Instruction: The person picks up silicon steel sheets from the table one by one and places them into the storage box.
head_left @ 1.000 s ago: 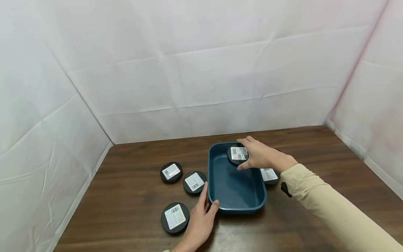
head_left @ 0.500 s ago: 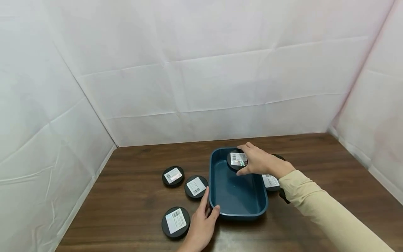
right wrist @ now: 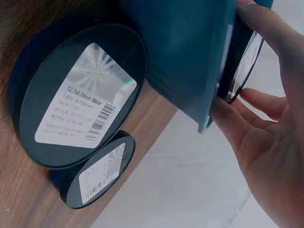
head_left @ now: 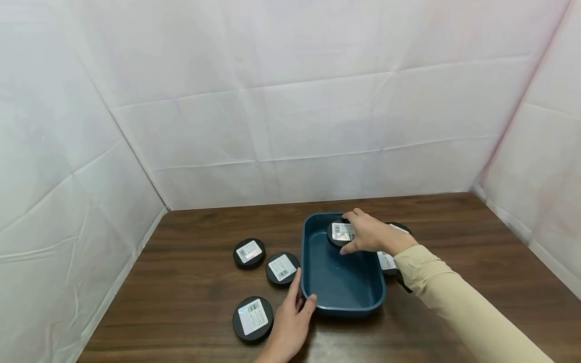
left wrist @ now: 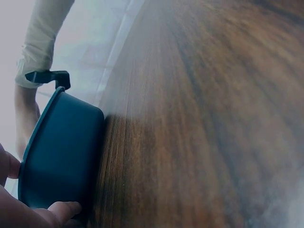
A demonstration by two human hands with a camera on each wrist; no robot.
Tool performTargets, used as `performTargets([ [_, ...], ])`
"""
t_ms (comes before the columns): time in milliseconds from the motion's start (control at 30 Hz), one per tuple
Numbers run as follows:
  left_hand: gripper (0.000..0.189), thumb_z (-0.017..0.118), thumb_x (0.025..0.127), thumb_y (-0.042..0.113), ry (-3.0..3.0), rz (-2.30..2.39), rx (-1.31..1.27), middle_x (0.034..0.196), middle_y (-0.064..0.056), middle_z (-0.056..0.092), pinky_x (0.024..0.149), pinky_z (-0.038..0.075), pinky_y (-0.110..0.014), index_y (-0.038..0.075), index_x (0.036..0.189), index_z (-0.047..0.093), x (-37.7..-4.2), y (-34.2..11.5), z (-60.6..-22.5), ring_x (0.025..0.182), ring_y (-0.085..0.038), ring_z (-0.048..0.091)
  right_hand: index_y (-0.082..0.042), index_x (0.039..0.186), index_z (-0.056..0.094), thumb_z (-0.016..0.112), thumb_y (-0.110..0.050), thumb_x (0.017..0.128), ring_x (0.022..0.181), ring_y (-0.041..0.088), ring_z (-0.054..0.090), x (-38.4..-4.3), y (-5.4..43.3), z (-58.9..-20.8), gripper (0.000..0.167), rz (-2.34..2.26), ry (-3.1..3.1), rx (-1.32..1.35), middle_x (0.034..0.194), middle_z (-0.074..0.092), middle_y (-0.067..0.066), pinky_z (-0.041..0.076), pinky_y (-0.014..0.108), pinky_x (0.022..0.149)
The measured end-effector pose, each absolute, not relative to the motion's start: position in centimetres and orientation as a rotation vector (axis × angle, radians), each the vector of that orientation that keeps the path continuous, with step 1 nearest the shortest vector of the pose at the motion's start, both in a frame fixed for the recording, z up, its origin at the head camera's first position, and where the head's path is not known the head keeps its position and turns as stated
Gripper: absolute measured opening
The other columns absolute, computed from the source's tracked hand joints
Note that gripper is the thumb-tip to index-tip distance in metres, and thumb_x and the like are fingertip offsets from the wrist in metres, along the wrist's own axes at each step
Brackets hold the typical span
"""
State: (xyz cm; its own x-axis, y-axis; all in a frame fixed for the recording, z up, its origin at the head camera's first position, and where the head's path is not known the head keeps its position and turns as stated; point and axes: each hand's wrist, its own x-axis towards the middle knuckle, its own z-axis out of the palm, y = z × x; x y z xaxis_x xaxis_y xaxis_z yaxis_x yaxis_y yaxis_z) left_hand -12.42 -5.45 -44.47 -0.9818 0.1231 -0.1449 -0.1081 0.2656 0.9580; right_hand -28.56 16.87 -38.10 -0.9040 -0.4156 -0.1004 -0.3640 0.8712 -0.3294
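Note:
Inside the far end of a blue rectangular tray (head_left: 343, 287), my right hand (head_left: 369, 233) grips a round flat black case (head_left: 340, 232) by its edge, thumb on the near side and fingers on the far side. Its white label faces up. At the tray's near left corner is my left hand (head_left: 289, 322), index finger along the left wall and thumb at the front. The left wrist view shows those fingertips against the outside of the tray wall (left wrist: 71, 147). From the right wrist, the held case (right wrist: 242, 66) appears just past the tray rim.
Three similar labelled cases lie left of the tray: a far one (head_left: 249, 253), a middle one (head_left: 282, 268) and a near one (head_left: 252, 319). Two more, a larger case (right wrist: 80, 95) and a smaller case (right wrist: 100, 171), lie right of it. White cloth walls (head_left: 272, 126) enclose the wooden table (head_left: 190, 282).
The head view has tilted slightly, shifting everything a little down the picture. Otherwise both hands, the case and the tray keep nearly the same places.

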Motion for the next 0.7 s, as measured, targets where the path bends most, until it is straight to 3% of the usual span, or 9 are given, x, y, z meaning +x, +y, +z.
performTargets([
  [700, 0.068, 0.051, 0.105, 0.037, 2.356, 1.801, 0.000, 0.161, -0.028, 0.026, 0.114, 0.040, -0.053, 0.022, 0.162, 0.016, -12.3, -5.7, -44.0, 0.145, -0.041, 0.037, -0.002, 0.154, 0.032, 0.078, -0.038, 0.088, 0.123, 0.035, 0.052, -29.3, 14.1, -38.1, 0.088, -0.322, 2.756, -0.577, 0.152, 0.036, 0.027, 0.049, 0.053, 0.102],
])
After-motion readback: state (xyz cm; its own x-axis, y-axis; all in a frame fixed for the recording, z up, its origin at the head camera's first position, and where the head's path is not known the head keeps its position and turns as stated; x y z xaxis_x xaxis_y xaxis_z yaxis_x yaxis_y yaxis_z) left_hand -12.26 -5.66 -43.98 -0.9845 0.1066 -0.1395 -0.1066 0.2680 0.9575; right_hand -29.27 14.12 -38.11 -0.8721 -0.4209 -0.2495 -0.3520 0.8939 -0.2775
